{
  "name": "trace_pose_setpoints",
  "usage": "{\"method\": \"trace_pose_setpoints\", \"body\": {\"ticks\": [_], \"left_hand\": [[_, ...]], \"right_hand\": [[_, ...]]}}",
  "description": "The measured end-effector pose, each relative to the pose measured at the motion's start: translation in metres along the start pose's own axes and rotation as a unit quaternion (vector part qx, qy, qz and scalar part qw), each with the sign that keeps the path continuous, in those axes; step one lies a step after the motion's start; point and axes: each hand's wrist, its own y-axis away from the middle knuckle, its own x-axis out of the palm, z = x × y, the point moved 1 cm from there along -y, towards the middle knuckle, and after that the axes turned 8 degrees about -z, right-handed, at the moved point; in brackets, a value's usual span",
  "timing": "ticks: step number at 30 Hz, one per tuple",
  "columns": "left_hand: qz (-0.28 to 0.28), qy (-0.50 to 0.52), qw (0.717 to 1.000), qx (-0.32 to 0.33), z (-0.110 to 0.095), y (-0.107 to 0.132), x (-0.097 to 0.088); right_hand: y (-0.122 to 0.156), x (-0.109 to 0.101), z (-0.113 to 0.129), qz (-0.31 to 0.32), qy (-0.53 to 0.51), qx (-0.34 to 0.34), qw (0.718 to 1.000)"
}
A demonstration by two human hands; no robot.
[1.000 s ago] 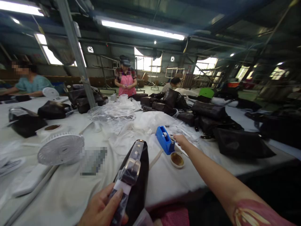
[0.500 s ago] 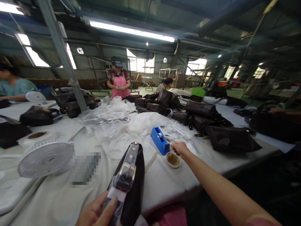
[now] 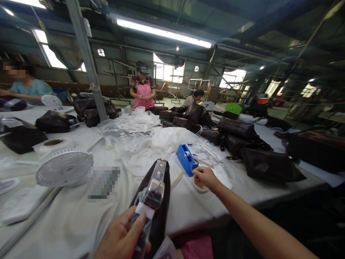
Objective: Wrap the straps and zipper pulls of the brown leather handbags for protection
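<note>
My left hand [image 3: 126, 230] is closed around a dark strap [image 3: 141, 225] covered in clear plastic, the thumb pressed near a white band [image 3: 145, 210] around it. Just above the band, a gold-coloured buckle [image 3: 156, 189] shows under the plastic. Behind the strap lies a dark brown leather bag [image 3: 163, 212], tilted up from the table's front. My right hand [image 3: 206, 178] pinches at the cutting end of a blue tape dispenser [image 3: 185, 158]; whatever is between the fingertips is too small to make out. Below these fingers, a small round dish [image 3: 199, 187] of brownish content is partly covered.
Clear plastic bags [image 3: 134, 124] are heaped mid-table, with dark bags [image 3: 235, 127] piled at the right. A white fan [image 3: 64, 167], a tape roll [image 3: 52, 144] and a metal post [image 3: 86, 59] stand left. A person in a pink apron [image 3: 143, 95] is across the table.
The view has shifted, so the scene sits further right. My right hand has moved down and in against the dispenser's end, now covering part of the dish. My left hand keeps its hold on the strap.
</note>
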Motion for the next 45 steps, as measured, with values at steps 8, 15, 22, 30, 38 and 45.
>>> {"method": "trace_pose_setpoints", "body": {"ticks": [8, 15, 22, 30, 38, 45], "left_hand": [[0.029, -0.132, 0.985, 0.111, -0.02, -0.001, 0.014], [-0.034, -0.242, 0.949, 0.197, -0.013, 0.003, 0.017], [-0.031, -0.271, 0.936, 0.223, -0.005, 0.007, 0.02], [-0.038, -0.316, 0.921, 0.226, -0.003, 0.009, 0.02], [-0.05, -0.359, 0.9, 0.242, -0.001, 0.011, 0.025], [-0.067, -0.43, 0.857, 0.277, 0.004, 0.015, 0.033]], "right_hand": [[0.137, 0.035, 0.103, 0.202, -0.192, -0.125, 0.952], [0.154, 0.052, 0.107, 0.157, -0.106, -0.108, 0.976], [0.154, 0.056, 0.098, 0.138, -0.075, -0.096, 0.983], [0.159, 0.065, 0.091, 0.131, -0.117, -0.016, 0.984], [0.159, 0.077, 0.076, 0.101, -0.158, 0.03, 0.982], [0.158, 0.083, 0.075, 0.112, -0.172, 0.069, 0.976]]}}
